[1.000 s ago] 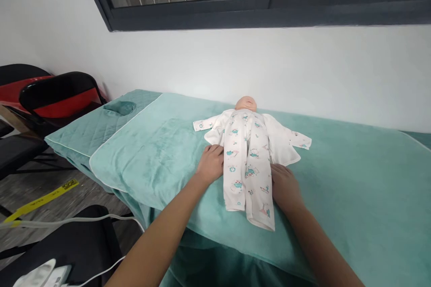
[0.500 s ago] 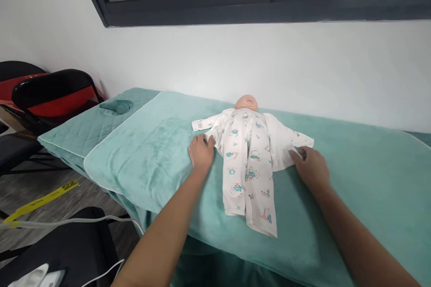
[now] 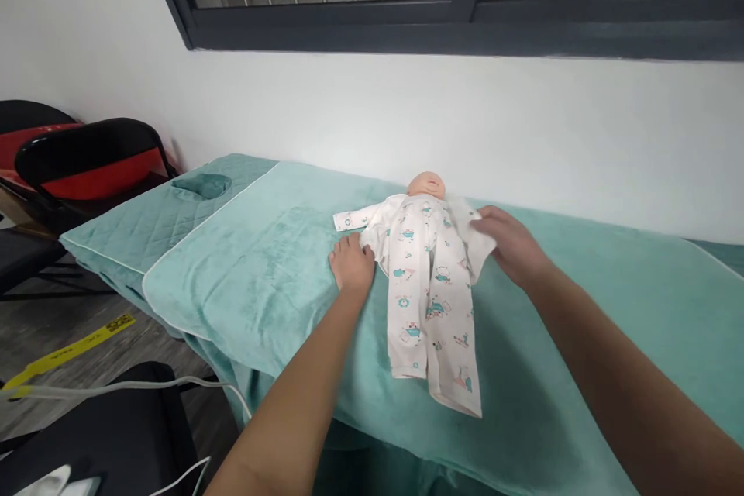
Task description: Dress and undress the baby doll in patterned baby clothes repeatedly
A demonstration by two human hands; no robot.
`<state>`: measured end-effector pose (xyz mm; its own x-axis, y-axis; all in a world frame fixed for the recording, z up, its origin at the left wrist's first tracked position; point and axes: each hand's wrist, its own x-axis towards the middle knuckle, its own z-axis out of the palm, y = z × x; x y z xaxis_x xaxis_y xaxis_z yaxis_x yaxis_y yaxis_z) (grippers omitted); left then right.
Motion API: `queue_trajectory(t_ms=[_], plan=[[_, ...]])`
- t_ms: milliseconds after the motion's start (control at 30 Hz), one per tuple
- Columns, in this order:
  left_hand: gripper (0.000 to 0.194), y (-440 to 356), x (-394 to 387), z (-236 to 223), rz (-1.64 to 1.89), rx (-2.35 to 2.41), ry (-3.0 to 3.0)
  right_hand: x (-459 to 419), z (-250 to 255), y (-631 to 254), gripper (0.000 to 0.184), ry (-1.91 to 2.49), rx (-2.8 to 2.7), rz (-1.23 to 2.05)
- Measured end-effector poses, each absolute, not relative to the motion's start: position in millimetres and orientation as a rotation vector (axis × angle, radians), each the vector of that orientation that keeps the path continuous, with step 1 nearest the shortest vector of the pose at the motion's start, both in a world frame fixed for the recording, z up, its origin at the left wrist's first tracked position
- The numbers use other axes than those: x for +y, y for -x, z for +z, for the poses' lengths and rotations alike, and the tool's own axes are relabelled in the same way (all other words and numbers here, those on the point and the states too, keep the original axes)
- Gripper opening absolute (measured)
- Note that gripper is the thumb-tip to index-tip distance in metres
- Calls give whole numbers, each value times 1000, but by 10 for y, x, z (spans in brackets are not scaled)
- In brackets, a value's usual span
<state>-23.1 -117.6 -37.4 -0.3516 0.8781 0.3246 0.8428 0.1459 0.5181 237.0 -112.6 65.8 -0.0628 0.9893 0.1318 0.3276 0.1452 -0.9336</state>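
Observation:
A baby doll (image 3: 427, 184) lies on its back on the bed, its head showing above white printed baby clothes (image 3: 407, 287). The outfit's two trouser legs hang down toward me. At the right side, my right hand (image 3: 511, 244) is closed on the right sleeve (image 3: 477, 244), which is raised and folded inward over the body. My left hand (image 3: 353, 263) rests on the bed beside the left edge of the top, fingers laid out on the cover and thumb at the fabric. Beyond it the left sleeve (image 3: 352, 218) lies spread flat.
The bed has a teal plush cover (image 3: 244, 271), with a face hole (image 3: 201, 186) at its left end. Behind it is a white wall below a dark window frame (image 3: 325, 31). Black and red chairs (image 3: 96, 163), a black seat (image 3: 128, 434) and a white cable (image 3: 116, 387) are at the left.
My right hand has lifted the right sleeve and carried it up and inward. It lay stretched out flat before. My left hand has stayed almost in place.

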Motion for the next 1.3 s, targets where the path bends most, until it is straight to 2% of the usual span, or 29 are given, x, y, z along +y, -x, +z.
queue_trajectory(t_ms=[100,200,400,500,567,633,733,800,867,967,1100,1300], plan=[[33,244,-1171,-377,1045,2291,-1740,-1258,662,-2076,13,1393,-2036,671],[34,255,-1188,-397,1182,2170,-1766,-1419,648,-1956,16,1419,-2257,442],[28,227,-1208,-335,1659,1677,-1903,-1498,703,-1971,28,1539,-2150,739],[27,99,-1198,-101,1744,1481,-2007,-1297,704,-1947,34,1596,-1897,728],[31,-50,-1226,95,1691,1413,-2146,-1062,700,-1922,35,1584,-1739,609],[30,-219,-1289,250,1486,1358,-2344,-780,686,-1898,31,1604,-1641,416],[28,-382,-1372,327,1048,918,-2632,-389,622,-1858,22,1757,-1692,226],[29,-371,-1332,311,929,705,-2498,-223,554,-1832,25,1873,-1761,234],[26,-280,-1167,303,1063,801,-2155,-144,492,-1819,27,1928,-1767,278],[18,-138,-731,341,1330,1289,-1708,-129,457,-1848,28,1918,-1733,327],[17,-201,-220,402,1171,1614,-1600,-140,474,-1925,27,1846,-1724,403],[27,-500,-116,577,1217,1045,-1429,-87,423,-2005,24,1672,-1664,455]])
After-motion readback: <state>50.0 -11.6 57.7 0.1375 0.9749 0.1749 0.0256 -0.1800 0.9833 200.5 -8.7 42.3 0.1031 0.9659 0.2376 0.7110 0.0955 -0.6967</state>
